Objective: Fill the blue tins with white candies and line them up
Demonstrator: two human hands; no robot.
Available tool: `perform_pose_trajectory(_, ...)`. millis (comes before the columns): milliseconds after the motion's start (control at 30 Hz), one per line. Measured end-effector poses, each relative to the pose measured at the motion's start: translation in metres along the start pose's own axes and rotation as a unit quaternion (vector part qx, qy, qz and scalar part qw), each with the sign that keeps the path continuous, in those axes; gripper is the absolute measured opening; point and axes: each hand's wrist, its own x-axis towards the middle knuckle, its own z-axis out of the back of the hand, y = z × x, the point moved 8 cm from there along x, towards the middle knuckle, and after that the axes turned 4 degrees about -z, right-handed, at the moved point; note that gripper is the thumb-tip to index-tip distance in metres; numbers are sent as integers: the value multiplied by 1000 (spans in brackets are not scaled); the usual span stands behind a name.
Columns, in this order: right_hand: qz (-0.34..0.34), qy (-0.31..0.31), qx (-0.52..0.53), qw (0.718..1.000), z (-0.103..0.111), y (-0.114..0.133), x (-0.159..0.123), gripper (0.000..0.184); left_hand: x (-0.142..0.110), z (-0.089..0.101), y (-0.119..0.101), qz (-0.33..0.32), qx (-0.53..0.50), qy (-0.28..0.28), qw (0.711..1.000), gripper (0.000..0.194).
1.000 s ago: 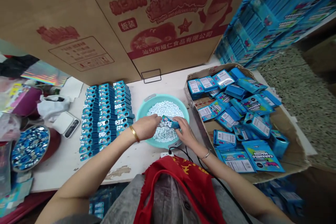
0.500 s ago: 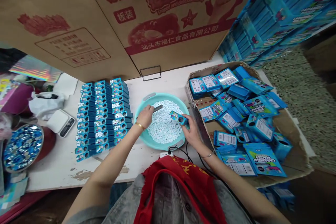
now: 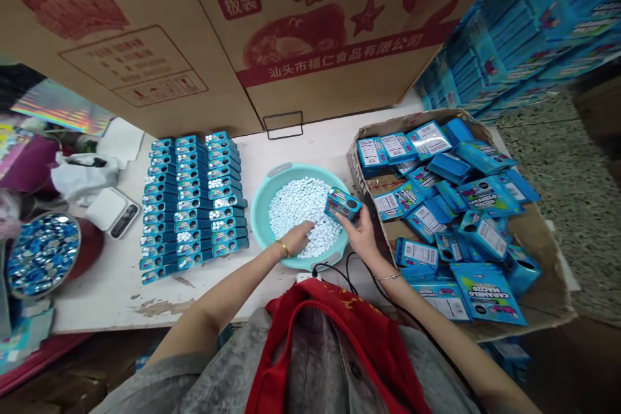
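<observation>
My left hand [image 3: 295,237] is closed, low in the white candy pellets [image 3: 305,200] that fill the turquoise basin [image 3: 262,207]. The small metal scoop seen in it half a second ago is hidden now, under the hand and pellets. My right hand [image 3: 361,231] grips a small blue candy box [image 3: 342,204] over the basin's right side. This box is tilted, its printed side and dark round hole showing. To the left, blue boxes [image 3: 191,200] stand in three rows, white pellets showing in the windows of some.
A cardboard tray [image 3: 538,301] of loose blue boxes stands at right. Behind the basin rises a large carton [image 3: 339,84], a wire frame [image 3: 284,126] before it. At left are a white scale [image 3: 112,212] and a tub of blue gems [image 3: 43,252]. A black cable [image 3: 334,266] runs near the basin.
My left hand has gone from the basin's left side down into the pellets near its front, and the scoop has dropped from sight. My right hand has turned and raised the box slightly.
</observation>
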Motion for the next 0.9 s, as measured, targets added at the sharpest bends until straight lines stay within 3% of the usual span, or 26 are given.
perform_pose_trajectory(100, 2, 0, 12, 1000, 4, 2, 2, 49, -8, 7, -7, -21, -38, 6, 999, 46)
perform_pose_trajectory(167, 25, -2, -7, 1000, 7, 10, 2, 49, -17, 23, -13, -37, -70, -1, 997, 43)
perform_pose_trajectory(267, 69, -2, -71, 995, 9, 23, 0, 44, -34, 61, -27, -71, -91, -14, 993, 40)
perform_pose_trajectory(400, 124, 30, -164, 978, -3, 32, -3, 36, -54, 118, -54, -91, -39, -18, 995, 36)
perform_pose_trajectory(500, 170, 62, -211, 961, -16, 34, -7, 37, -55, 144, -77, -86, 30, -1, 996, 34)
perform_pose_trajectory(600, 206, 84, -245, 944, -29, 34, -13, 44, -47, 148, -97, -47, 138, 63, 987, 33)
perform_pose_trajectory(700, 222, 97, -269, 932, -39, 32, -19, 46, -39, 143, -121, 12, 259, 125, 958, 32)
perform_pose_trajectory(833, 219, 105, -241, 940, -43, 26, -23, 45, -39, 144, -162, 44, 367, 120, 921, 40)
perform_pose_trajectory(900, 214, 100, -220, 946, -41, 24, -22, 47, -42, 148, -172, 38, 384, 108, 916, 38)
